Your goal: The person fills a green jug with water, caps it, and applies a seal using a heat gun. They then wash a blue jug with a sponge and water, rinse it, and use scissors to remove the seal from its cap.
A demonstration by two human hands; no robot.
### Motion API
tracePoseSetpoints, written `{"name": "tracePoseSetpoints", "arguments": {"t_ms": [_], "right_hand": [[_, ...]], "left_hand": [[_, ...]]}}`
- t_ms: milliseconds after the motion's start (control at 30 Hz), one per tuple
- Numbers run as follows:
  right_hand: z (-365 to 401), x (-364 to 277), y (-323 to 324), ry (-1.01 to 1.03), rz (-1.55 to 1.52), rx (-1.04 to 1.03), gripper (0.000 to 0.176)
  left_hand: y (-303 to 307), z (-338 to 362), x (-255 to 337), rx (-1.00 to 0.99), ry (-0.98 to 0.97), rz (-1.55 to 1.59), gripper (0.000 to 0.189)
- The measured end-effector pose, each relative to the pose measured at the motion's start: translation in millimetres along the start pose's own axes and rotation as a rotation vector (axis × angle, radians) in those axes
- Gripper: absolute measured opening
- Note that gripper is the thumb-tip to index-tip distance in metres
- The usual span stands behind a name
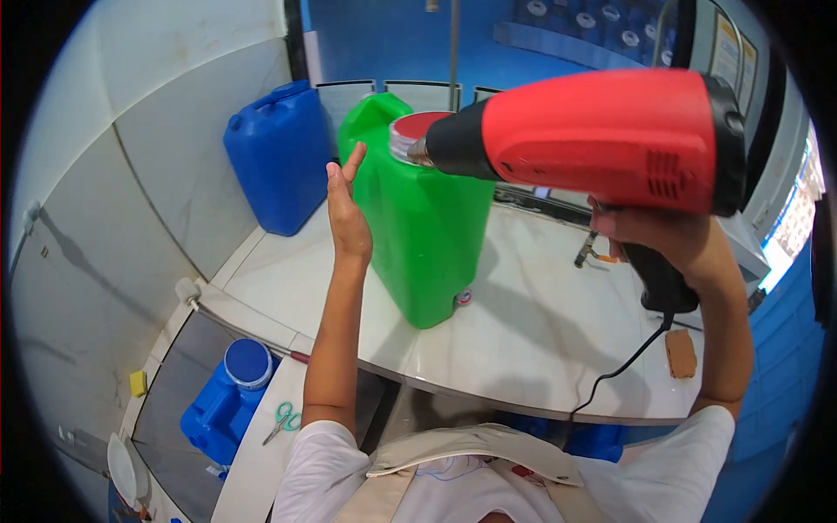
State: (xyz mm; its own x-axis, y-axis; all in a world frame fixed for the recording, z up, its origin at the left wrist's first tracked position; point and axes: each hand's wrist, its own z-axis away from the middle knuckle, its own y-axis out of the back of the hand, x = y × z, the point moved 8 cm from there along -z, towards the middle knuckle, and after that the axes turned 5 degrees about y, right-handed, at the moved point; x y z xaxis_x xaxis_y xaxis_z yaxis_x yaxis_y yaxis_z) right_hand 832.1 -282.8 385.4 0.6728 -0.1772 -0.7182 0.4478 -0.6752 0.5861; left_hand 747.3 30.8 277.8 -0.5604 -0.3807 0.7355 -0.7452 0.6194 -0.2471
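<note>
My right hand (658,231) is wrapped round the black handle of a red heat gun (602,139). The gun's metal nozzle points left, right at the neck of a green jerrycan (427,235). A red cap (427,125) tops that neck, with a whitish wrap around its side. My left hand (350,218) is raised beside the jerrycan's left face, fingers stretched out and holding nothing. The jerrycan stands upright on the white counter (558,305).
A blue jerrycan (279,157) stands at the back left. Below left sits another blue container (218,410) near teal scissors (283,420). A brown block (681,353) lies at the right, near the gun's black cord (615,373). A tap (586,250) is behind.
</note>
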Motion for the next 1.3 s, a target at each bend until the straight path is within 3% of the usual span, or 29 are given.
{"name": "tracePoseSetpoints", "arguments": {"t_ms": [100, 133, 167, 200, 267, 333, 367, 433, 467, 500, 533, 600, 667, 733, 800, 867, 933, 1000, 1067, 1133, 1167, 1233, 1300], "right_hand": [[37.0, 36.1, 30.9, -0.019, -0.213, 0.089, 0.034], [51.7, 53.9, 44.8, -0.043, -0.206, 0.123, 0.034], [68.4, 74.1, 59.9, -0.080, -0.254, 0.169, 0.027], [84.1, 91.5, 75.8, -0.113, -0.300, 0.216, 0.020], [113.3, 121.8, 114.6, -0.122, -0.290, 0.347, 0.021], [144.4, 159.4, 176.9, -0.130, -0.136, 0.571, 0.022], [154.2, 171.4, 206.6, -0.205, 0.014, 0.641, 0.023], [163.1, 205.7, 270.5, -0.296, 0.249, 0.723, 0.026], [158.6, 227.3, 302.9, -0.237, 0.432, 0.685, 0.028], [150.3, 242.4, 331.4, -0.346, 0.544, 0.683, 0.032], [140.9, 253.3, 357.2, -0.263, 0.726, 0.725, 0.035], [111.0, 282.6, 396.5, -0.293, 0.942, 0.622, 0.041], [80.6, 326.3, 426.9, -0.431, 1.088, 0.515, 0.039], [59.9, 358.8, 438.3, -0.544, 1.170, 0.459, 0.038], [40.1, 391.9, 440.8, -0.485, 1.122, 0.458, 0.038], [26.0, 390.9, 421.3, -0.346, 1.143, 0.422, 0.039], [16.6, 431.9, 443.0, -0.385, 1.197, 0.415, 0.043], [7.6, 443.2, 444.4, -0.488, 1.192, 0.224, 0.057], [5.3, 485.1, 474.9, -0.472, 1.039, 0.162, 0.076], [8.4, 504.9, 518.3, -0.612, 1.398, 0.283, 0.081], [18.3, 409.2, 465.4, -0.712, 1.612, 0.498, 0.071], [30.9, 373.6, 448.4, -0.387, 1.755, 0.741, 0.054], [46.7, 338.9, 361.7, -0.007, 0.931, 0.857, 0.045]], "left_hand": [[-36.9, -4.0, -12.4, -0.104, 0.097, -0.031, 0.068], [-43.9, -11.9, -4.4, -0.057, -0.003, -0.096, 0.068], [-54.8, -11.6, -8.2, -0.053, 0.036, -0.065, 0.067], [-55.0, -17.4, -14.4, -0.083, 0.034, -0.269, 0.062], [-73.4, -14.2, 10.0, -0.032, -0.075, -0.507, 0.074], [-99.2, -10.5, 39.6, 0.042, -0.390, -0.907, 0.075], [-118.9, -10.0, 47.3, 0.000, -0.431, -1.115, 0.073], [-152.2, -22.6, 39.1, -0.234, -0.218, -1.418, 0.069], [-158.0, -31.6, 25.1, -0.356, -0.147, -1.526, 0.069], [-165.7, -38.9, 19.1, -0.463, -0.172, -1.580, 0.070], [-170.1, -47.4, 10.5, -0.566, -0.202, -1.635, 0.070], [-172.3, -63.8, -4.3, -0.600, -0.165, -1.661, 0.076], [-154.7, -68.9, -17.3, -0.536, 0.338, -1.478, 0.084], [-146.7, -76.3, -30.9, -0.524, 0.345, -1.436, 0.089], [-148.8, -75.6, -29.9, -0.647, 0.341, -1.428, 0.088], [-153.7, -66.7, -16.0, -0.629, 0.407, -1.458, 0.087], [-156.9, -62.5, -8.4, -0.628, 0.381, -1.509, 0.085], [-154.5, -60.3, -5.8, -0.586, 0.395, -1.516, 0.085], [-149.9, -62.0, -10.7, -0.580, 0.401, -1.518, 0.085], [-147.2, -67.6, -13.4, -0.546, 0.318, -1.501, 0.086], [-150.4, -63.0, -10.0, -0.563, 0.347, -1.496, 0.087], [-149.1, -65.6, -11.6, -0.560, 0.331, -1.489, 0.088], [-148.2, -63.9, -15.1, -0.567, 0.314, -1.476, 0.089]]}}
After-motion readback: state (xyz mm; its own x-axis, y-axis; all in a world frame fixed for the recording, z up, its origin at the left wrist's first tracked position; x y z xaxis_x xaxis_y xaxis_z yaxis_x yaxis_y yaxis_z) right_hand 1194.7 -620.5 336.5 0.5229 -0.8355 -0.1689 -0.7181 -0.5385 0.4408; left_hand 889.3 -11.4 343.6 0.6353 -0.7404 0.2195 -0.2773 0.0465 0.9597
